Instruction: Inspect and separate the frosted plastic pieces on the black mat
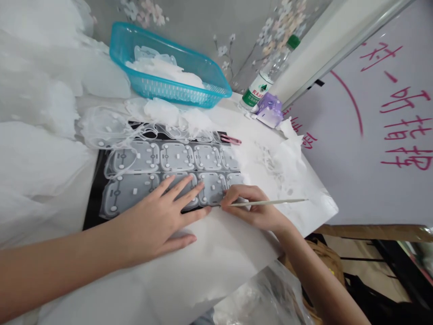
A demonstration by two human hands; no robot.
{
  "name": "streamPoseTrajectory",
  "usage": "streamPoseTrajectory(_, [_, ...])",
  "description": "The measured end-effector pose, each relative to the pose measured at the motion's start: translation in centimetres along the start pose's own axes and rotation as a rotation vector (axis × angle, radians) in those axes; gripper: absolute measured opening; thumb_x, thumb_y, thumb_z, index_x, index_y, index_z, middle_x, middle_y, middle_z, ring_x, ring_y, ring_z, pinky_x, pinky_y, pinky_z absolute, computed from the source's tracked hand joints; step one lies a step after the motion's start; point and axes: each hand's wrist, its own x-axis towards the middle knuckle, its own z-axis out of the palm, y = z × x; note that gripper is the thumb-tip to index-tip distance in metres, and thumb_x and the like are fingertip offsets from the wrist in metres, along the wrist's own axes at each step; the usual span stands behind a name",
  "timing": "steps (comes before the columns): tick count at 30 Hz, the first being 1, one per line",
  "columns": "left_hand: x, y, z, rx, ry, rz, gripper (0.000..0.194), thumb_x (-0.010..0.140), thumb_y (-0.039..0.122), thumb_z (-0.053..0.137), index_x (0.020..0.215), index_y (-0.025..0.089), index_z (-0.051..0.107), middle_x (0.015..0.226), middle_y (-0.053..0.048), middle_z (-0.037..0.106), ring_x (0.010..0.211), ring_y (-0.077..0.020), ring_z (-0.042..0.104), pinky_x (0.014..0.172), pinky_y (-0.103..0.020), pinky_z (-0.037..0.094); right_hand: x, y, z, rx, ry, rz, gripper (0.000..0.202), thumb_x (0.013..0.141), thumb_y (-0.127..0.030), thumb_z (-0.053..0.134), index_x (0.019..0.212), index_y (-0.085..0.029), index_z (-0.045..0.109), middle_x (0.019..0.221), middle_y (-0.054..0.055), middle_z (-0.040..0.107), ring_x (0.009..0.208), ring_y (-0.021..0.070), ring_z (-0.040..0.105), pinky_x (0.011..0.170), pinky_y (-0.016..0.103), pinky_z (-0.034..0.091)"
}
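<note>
A sheet of joined translucent grey moulded pieces, set in two rows, lies over a black board. My left hand rests palm down with fingers spread, its fingertips touching the front row. In my right hand is a thin pale stick-like tool, pinched like a pen. Its working tip meets the sheet's front edge near my left fingers, and fine detail there is too small to tell. Loose clear trimmings lie across the back left of the sheet.
Behind the sheet stands a blue basket holding white translucent pieces. A water bottle, a purple packet and pink tweezers are to the right. Piled white bags fill the left; a whiteboard borders the right.
</note>
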Motion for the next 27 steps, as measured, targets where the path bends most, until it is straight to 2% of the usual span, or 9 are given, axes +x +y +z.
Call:
streamPoseTrajectory(9, [-0.1,0.1,-0.6,-0.036,-0.052,-0.032,0.046,0.091,0.057,0.039,0.133,0.041,0.049,0.149,-0.004,0.036,0.137,-0.0349,0.033,0.102,-0.055,0.031,0.3,-0.2,-0.1,-0.055,-0.027,-0.069,0.008,0.087,-0.015,0.059,0.082,-0.015,0.064,0.079,0.006,0.065,0.074,0.0138,0.061,0.065,0.025,0.047])
streamPoseTrajectory(14, [0.6,-0.3,-0.7,-0.091,-0.073,-0.065,0.055,0.086,0.068,0.037,0.133,0.042,0.05,0.147,-0.008,0.039,0.135,-0.0379,0.035,0.103,-0.065,0.021,0.8,-0.7,-0.8,-0.165,-0.103,-0.133,0.008,0.088,-0.013,0.056,0.086,-0.014,0.063,0.083,0.007,0.064,0.077,0.0142,0.06,0.067,0.026,0.049])
streamPoseTrajectory(18, [1.0,-1.2,-0.8,-0.124,-0.141,-0.099,0.055,0.085,0.07,0.037,0.131,0.044,0.051,0.15,-0.01,0.034,0.136,-0.0398,0.031,0.102,-0.071,0.013,1.5,-0.7,-1.0,-0.172,-0.124,-0.156,0.009,0.089,-0.013,0.054,0.086,-0.014,0.062,0.083,0.007,0.063,0.077,0.0136,0.059,0.068,0.026,0.049])
streamPoseTrajectory(21, [1.1,-1.4,-1.0,-0.124,-0.183,-0.102,0.058,0.083,0.072,0.037,0.133,0.045,0.048,0.152,-0.011,0.03,0.137,-0.0414,0.028,0.1,-0.074,0.013,1.6,-1.0,-1.1,-0.208,-0.125,-0.168,0.01,0.09,-0.013,0.052,0.086,-0.014,0.061,0.082,0.007,0.062,0.078,0.014,0.058,0.067,0.025,0.048])
streamPoseTrajectory(24, [1.2,-1.3,-1.1,-0.125,-0.199,-0.104,0.061,0.081,0.074,0.038,0.134,0.045,0.046,0.152,-0.012,0.03,0.138,-0.0424,0.026,0.099,-0.074,0.014,1.3,-1.8,-1.7,-0.27,-0.158,-0.156,0.012,0.091,-0.012,0.049,0.087,-0.014,0.06,0.084,0.008,0.061,0.076,0.0139,0.057,0.065,0.025,0.046])
streamPoseTrajectory(27, [1.3,-1.1,-1.0,-0.119,-0.183,-0.11,0.062,0.08,0.074,0.041,0.133,0.043,0.05,0.151,-0.012,0.031,0.137,-0.0433,0.027,0.1,-0.074,0.013,1.3,-2.4,-2.8,-0.355,-0.227,-0.07,0.013,0.089,-0.011,0.05,0.085,-0.015,0.061,0.082,0.006,0.062,0.074,0.0137,0.057,0.065,0.025,0.045])
